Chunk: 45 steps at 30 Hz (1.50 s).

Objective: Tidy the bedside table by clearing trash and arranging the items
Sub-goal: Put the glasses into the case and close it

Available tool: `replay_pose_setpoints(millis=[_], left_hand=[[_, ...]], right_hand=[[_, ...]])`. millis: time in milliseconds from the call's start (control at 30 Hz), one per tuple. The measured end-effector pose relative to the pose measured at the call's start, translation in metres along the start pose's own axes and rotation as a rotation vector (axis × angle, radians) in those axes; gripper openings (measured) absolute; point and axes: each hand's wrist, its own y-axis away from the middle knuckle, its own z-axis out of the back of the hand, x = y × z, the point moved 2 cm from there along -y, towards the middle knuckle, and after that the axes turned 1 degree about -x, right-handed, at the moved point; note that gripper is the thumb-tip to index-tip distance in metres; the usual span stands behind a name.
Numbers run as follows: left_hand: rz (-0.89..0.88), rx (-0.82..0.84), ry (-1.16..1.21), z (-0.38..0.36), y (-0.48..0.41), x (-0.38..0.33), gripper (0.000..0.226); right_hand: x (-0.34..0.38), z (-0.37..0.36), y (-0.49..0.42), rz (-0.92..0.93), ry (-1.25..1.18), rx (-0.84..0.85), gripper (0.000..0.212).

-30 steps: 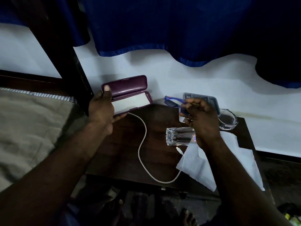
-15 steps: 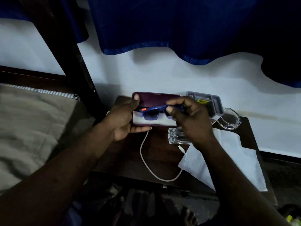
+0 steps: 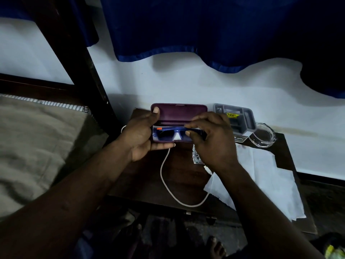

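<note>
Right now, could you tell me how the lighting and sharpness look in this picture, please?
Head view: dim overall, the white wall brightest, crossed by the shadow of the curtain; the sunglasses in the case read clearly; the table top and floor sink near black; the blanket at the left edge looks soft; the bedpost leans, likely wide-angle bend.

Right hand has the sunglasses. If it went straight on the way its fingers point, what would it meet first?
Probably the open purple case: the right hand pinches the blue sunglasses at its tray, fingers aimed toward the left hand gripping it. Depth is unclear.
</note>
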Motion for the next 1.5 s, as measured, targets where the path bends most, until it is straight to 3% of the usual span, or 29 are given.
replay_pose_setpoints(millis=[267, 367, 500, 633, 733, 833, 1033, 1100, 1167, 1333, 1500], left_hand=[[-0.005, 0.006, -0.001, 0.000, -0.002, 0.003, 0.022], [-0.008, -0.003, -0.005, 0.001, -0.002, 0.004, 0.023], [-0.003, -0.016, 0.022, 0.002, -0.002, 0.001, 0.029], [0.011, -0.001, 0.034, 0.000, -0.003, 0.002, 0.023], [0.043, 0.009, 0.052, 0.000, -0.002, 0.002, 0.019], [0.094, 0.048, 0.128, 0.004, -0.001, -0.002, 0.040], [0.109, 0.048, 0.146, 0.003, -0.001, -0.003, 0.056], [0.114, 0.046, 0.109, 0.000, 0.000, -0.002, 0.043], [0.088, 0.034, 0.086, -0.001, -0.001, 0.001, 0.015], [-0.005, 0.019, 0.028, -0.003, -0.001, 0.001, 0.028], [-0.051, 0.030, 0.025, -0.006, 0.003, -0.002, 0.038]], right_hand=[[0.001, -0.002, 0.000, -0.038, 0.020, 0.011, 0.016], [-0.001, -0.002, -0.002, -0.217, -0.180, 0.036, 0.013], [-0.008, 0.008, -0.005, -0.519, -0.415, -0.140, 0.027], [-0.014, 0.005, -0.003, -0.811, -0.749, 0.117, 0.045], [-0.010, 0.002, -0.002, -0.812, -0.924, 0.196, 0.045], [-0.012, 0.003, -0.003, -0.828, -0.912, 0.165, 0.042], [-0.012, 0.002, -0.003, -0.907, -1.071, 0.141, 0.041], [-0.013, 0.002, -0.003, -0.947, -1.122, 0.130, 0.039], [-0.014, 0.001, -0.003, -0.974, -1.140, 0.112, 0.034], [-0.012, -0.001, -0.003, -0.987, -1.156, 0.086, 0.012], [-0.006, -0.002, -0.003, -1.036, -1.138, 0.200, 0.035]])
